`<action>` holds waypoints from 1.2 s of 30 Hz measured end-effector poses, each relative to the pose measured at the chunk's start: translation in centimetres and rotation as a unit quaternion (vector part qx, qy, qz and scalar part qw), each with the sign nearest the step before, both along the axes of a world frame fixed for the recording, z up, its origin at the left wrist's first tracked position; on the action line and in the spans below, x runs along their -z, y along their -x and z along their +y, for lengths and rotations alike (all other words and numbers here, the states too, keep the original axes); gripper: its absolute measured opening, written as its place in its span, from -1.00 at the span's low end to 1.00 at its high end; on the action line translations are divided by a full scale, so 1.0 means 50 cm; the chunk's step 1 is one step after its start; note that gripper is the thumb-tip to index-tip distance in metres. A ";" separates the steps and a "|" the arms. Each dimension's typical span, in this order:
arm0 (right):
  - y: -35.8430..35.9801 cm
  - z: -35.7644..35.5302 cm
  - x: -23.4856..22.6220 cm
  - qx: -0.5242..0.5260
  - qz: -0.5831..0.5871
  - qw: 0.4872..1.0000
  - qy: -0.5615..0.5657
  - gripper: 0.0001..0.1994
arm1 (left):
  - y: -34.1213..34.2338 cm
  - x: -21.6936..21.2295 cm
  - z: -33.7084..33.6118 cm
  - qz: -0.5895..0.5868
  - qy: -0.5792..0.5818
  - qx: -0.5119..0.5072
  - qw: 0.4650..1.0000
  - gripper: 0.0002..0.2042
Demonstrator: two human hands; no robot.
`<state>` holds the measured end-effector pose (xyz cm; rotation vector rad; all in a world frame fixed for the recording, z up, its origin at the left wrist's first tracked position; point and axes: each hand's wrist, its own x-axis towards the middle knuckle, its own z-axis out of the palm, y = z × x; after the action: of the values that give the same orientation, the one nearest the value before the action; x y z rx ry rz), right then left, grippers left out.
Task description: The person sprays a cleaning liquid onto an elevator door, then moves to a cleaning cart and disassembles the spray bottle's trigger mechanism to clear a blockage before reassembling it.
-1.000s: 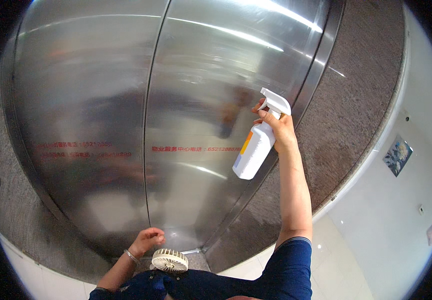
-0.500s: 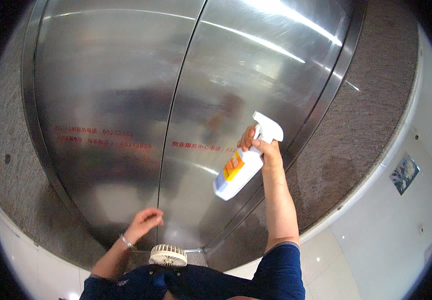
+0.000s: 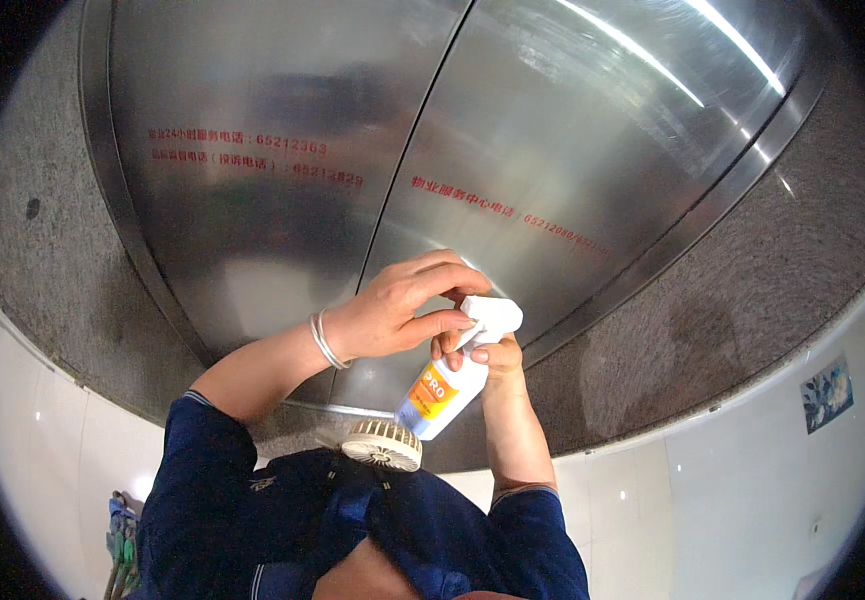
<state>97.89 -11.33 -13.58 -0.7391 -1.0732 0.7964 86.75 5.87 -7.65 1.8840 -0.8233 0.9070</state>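
Before the steel elevator doors [image 3: 283, 200], both hands meet on the spray bottle [image 3: 450, 382]: right hand [image 3: 493, 352] clamps its neck, left hand [image 3: 398, 310] pinches the white nozzle above, bottle slanting down-left.

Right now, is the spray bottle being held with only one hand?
No, both hands are on it: the right hand grips the spray bottle while the left hand touches its white nozzle top.

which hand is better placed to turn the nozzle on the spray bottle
Left, probably. The left hand already has its fingertips on the white spray head, while the right hand grips the neck of the spray bottle, steadying it.
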 end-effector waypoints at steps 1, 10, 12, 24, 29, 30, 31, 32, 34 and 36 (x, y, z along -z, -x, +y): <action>0.008 0.005 0.016 0.000 0.036 0.999 -0.020 -0.48 | -0.002 0.005 -0.001 -0.009 -0.006 0.000 1.000 -0.72; 0.037 0.043 0.068 -0.083 0.157 0.979 -0.104 -0.57 | -0.010 0.034 -0.031 -0.036 0.028 0.007 0.999 -0.79; 0.033 0.046 0.075 -0.082 0.160 0.978 -0.109 -0.60 | -0.012 0.036 -0.029 -0.037 0.028 0.001 0.999 -0.81; 0.065 0.055 0.044 0.115 0.054 0.992 0.001 -0.68 | -0.017 0.072 -0.006 0.028 0.131 -0.024 0.991 -0.91; 0.063 0.046 0.048 0.179 0.036 0.983 0.018 -0.60 | -0.015 0.072 -0.006 0.039 0.105 -0.039 0.993 -0.87; 0.064 0.041 0.042 0.197 0.027 0.980 0.021 -0.57 | -0.014 0.071 -0.005 0.040 0.085 -0.051 0.994 -0.87; 0.064 0.036 0.039 0.216 0.018 0.976 0.024 -0.53 | -0.013 0.070 -0.003 0.042 0.065 -0.062 0.995 -0.86; 0.063 0.030 0.043 0.235 0.014 0.971 0.046 -0.51 | -0.012 0.071 0.000 0.043 0.045 -0.075 0.995 -0.85; 0.064 0.017 0.057 0.272 0.007 0.958 0.090 -0.44 | -0.020 0.084 0.011 0.021 0.003 -0.094 0.995 -0.84; 0.080 0.022 0.046 0.299 0.025 0.951 0.074 -0.43 | -0.030 0.096 0.012 0.068 0.029 -0.083 0.994 -0.79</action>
<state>93.91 -10.23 -15.87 -1.0965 -0.6856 0.3687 88.26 6.46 -12.44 1.9606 -0.5600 0.8822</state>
